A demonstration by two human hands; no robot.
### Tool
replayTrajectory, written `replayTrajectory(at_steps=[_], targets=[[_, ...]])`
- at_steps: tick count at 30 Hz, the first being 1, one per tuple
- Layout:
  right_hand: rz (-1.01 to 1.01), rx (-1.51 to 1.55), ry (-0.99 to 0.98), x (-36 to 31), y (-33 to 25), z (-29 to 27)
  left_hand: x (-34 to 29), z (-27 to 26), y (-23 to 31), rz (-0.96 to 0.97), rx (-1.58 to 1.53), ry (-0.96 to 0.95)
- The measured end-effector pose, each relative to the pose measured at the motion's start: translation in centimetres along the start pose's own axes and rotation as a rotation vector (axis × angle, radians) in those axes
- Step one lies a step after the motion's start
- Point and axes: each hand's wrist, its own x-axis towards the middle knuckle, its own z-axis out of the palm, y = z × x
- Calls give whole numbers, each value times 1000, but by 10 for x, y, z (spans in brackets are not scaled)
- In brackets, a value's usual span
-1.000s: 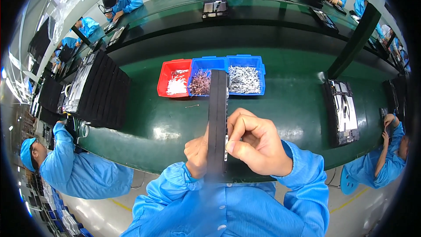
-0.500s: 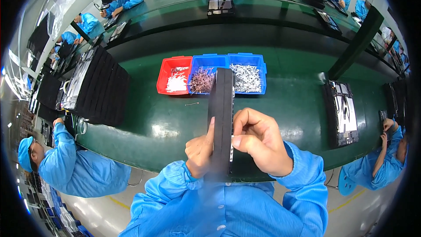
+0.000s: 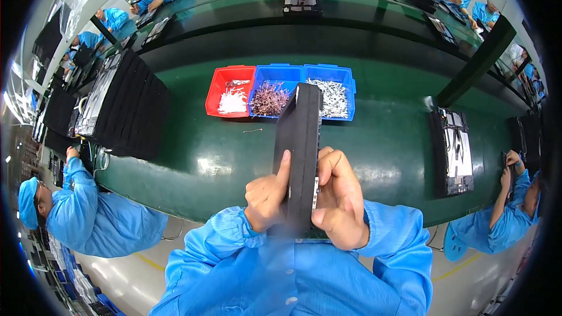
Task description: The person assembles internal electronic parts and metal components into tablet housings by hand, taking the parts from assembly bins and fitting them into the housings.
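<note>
Upright on edge before my chest stands a thick black slab, like a foam tray. Small silvery and white parts show along its right side; the rest of that side is turned away. My left hand grips its left face near the bottom, index finger stretched up along it. Against the right side is my right hand, fingers curled, with the index fingertip higher and the thumb lower at the edge. Whether a small part sits under the right fingers is hidden.
Beyond the slab sit a red bin of white pieces, a blue bin of brownish pieces and another blue bin of silvery-white pieces. A tall stack of black trays stands left, another device tray right. Co-workers sit around.
My right thumb has slid lower along the slab's right side and spread away from the index finger. The slab has turned slightly, showing more of its left face.
</note>
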Motion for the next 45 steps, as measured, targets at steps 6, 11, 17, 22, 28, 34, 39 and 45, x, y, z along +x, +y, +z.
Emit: replayTrajectory(at_steps=[6, 11, 17, 22, 28, 34, 39, 45], targets=[[77, -120, -46, 1, -13, -2, -21, 13, -19, -91, -164, 121], [-412, -878, -32, 10, -43, -54, -65, -15, -35, -228, -94, 204], [185, -598, 110, -42, -29, -76, 5, -21, 9, -1141, -1140, -42], [208, -897, 494, -86, -84, -138, 38, 1, -25, -718, -1275, -525], [114, -941, 848, -143, -245, -271, 15, 11, -75, -601, -552, -624], [222, -1037, 907, -166, -298, -376, 11, 9, -79, -737, -704, -599], [257, -940, 789, -177, -295, -405, 10, 7, -79, -744, -723, -612], [284, -953, 818, -170, -286, -401, 9, 9, -77, -738, -728, -622]])
